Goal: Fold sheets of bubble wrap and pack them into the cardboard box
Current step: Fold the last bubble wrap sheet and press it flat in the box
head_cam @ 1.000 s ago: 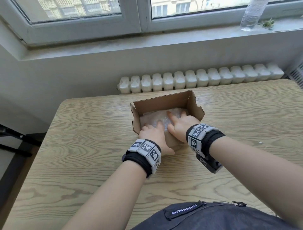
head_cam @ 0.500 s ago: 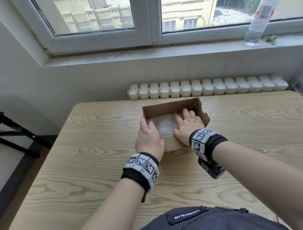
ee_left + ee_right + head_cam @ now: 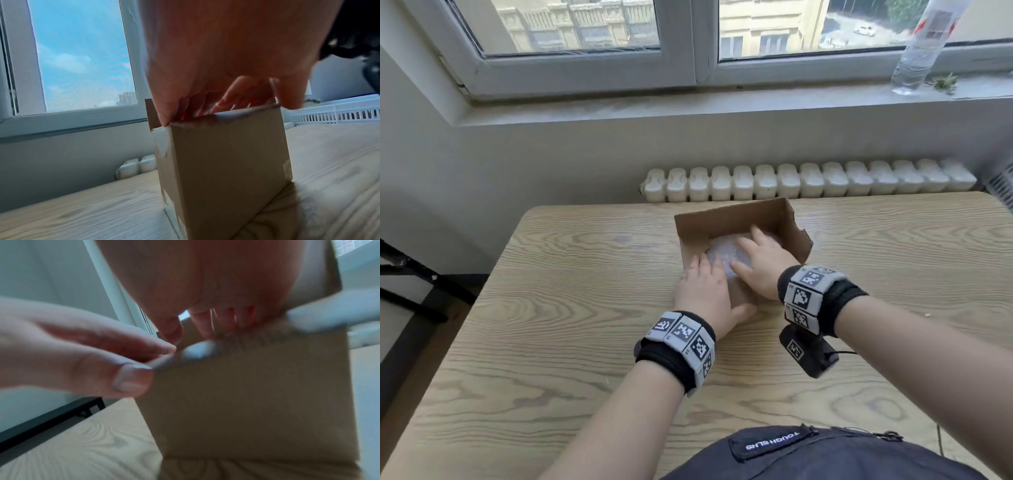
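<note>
- We press the folded clear bubble wrap flat inside the open brown cardboard box with our right hand, fingers spread.
- Our left hand lies flat-fingered over the near wall, thumb outside; hard pressing may tip the light box or let the wrap spring up.

The picture is blurry. The brown box fills the middle and stands on the wooden table. The right hand comes down from the top, with its fingers reaching over the box's top edge. The left hand comes in from the side. Its thumb lies against the box's near wall, at the top corner.
</note>
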`<state>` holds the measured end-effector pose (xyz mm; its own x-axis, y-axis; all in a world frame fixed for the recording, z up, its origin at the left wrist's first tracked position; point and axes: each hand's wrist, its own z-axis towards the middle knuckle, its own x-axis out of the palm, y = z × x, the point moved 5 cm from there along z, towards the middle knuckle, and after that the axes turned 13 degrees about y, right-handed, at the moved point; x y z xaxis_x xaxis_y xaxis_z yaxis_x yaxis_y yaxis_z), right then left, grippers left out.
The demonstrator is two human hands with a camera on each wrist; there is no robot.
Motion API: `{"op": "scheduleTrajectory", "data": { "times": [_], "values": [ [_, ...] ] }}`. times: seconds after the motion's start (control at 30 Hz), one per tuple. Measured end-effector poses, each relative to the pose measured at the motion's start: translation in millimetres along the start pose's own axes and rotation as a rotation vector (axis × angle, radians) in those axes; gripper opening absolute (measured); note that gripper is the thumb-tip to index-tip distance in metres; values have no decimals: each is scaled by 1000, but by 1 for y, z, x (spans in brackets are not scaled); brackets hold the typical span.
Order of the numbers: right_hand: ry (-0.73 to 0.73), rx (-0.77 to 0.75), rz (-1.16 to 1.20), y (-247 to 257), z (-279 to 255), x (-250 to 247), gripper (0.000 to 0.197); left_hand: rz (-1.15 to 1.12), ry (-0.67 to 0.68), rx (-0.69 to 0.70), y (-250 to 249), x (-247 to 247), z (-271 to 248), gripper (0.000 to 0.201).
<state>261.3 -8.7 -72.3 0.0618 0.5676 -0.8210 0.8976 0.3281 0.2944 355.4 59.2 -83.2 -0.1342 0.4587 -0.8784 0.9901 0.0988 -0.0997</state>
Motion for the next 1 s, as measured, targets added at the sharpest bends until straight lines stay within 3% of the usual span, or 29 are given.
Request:
{"op": "scheduleTrajectory", "data": {
  "times": [0.07, 0.23, 0.4, 0.53, 0.63, 0.77, 0.8, 0.87, 1.0],
  "values": [
    [-9, 16, -60, -4, -6, 10, 61, 81, 22, -2, 0, 3, 2, 114],
    [36, -12, -182, -1, -9, 20, 55, 167, -21, -10, 1, 9, 5, 95],
    [199, 18, -211, -2, 3, 22, 55, 168, -5, 23, 4, 6, 9, 90],
    [196, 53, -183, -1, 5, 24, 57, 176, 0, 50, 8, 3, 9, 87],
    [31, 17, -163, 4, -6, 16, 58, 168, -9, 56, 9, 2, 9, 85],
    [-452, 0, -146, 7, -34, -11, 69, 144, -26, 58, 8, 1, 9, 83],
    [-495, 39, -94, 1, -39, -17, 74, 141, -26, 58, 8, 1, 8, 83],
    [-434, 105, 67, -12, -43, -21, 79, 139, -23, 57, 8, 1, 8, 84],
    [-418, -53, 110, -5, -41, -19, 65, 150, -20, 59, 8, 0, 7, 83]
  ]
}}
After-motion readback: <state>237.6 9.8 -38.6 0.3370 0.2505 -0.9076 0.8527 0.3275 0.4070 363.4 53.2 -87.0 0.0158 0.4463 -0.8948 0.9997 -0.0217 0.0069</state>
